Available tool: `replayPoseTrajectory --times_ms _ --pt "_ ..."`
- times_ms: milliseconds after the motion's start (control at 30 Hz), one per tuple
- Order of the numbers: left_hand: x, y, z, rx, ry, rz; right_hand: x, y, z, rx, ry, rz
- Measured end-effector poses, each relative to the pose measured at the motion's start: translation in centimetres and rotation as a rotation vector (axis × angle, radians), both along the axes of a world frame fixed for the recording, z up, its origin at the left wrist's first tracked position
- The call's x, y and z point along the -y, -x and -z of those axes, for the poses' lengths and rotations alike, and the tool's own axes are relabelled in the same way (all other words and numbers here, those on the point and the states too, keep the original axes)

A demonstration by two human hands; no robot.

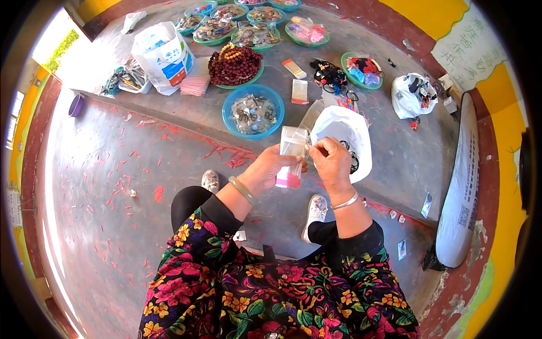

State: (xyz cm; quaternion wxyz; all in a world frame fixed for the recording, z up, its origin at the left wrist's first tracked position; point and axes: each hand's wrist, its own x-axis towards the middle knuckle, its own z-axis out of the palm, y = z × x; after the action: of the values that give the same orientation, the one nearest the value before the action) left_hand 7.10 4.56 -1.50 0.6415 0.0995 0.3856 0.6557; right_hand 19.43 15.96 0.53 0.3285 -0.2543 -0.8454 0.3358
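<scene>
My left hand (pixel 278 167) is closed around clear plastic packets (pixel 292 144) with a pink-red band at their lower end. Close beside the packets' right edge, my right hand (pixel 332 163) has thumb and forefinger pinched together. What that pinch holds is too small to make out. Just beyond my right hand stands a white plastic bag (pixel 361 133), its mouth wide, with black bands (pixel 353 159) inside. Ahead of my left hand sits a blue basin (pixel 227 116) holding small packaged pieces.
Red beads (pixel 234 66) fill a green basin, with several more filled basins behind. A white sack (pixel 164 59) stands far left near pink sheets (pixel 195 85). Another white bag (pixel 407 100) lies right, before a long grey wrapped bundle (pixel 457 192). A step edge crosses the floor.
</scene>
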Motion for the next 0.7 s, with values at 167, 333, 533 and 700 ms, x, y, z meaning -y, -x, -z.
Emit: replayPoseTrajectory --times_ms 167,333,533,700 --pt "0.0 -0.1 0.2 0.007 -0.008 -0.02 0.5 0.3 0.0 -0.105 0.27 -0.069" --pt "-0.2 -0.3 0.1 -0.075 -0.018 0.016 -0.3 0.0 0.9 -0.086 0.458 -0.067" --pt "0.1 -0.4 -0.7 -0.168 -0.005 0.133 -1.4 -0.3 1.3 -0.188 0.622 -0.042" --pt "0.2 -0.4 -0.4 -0.155 0.007 0.162 -1.9 -0.4 0.7 -0.234 0.693 0.027"
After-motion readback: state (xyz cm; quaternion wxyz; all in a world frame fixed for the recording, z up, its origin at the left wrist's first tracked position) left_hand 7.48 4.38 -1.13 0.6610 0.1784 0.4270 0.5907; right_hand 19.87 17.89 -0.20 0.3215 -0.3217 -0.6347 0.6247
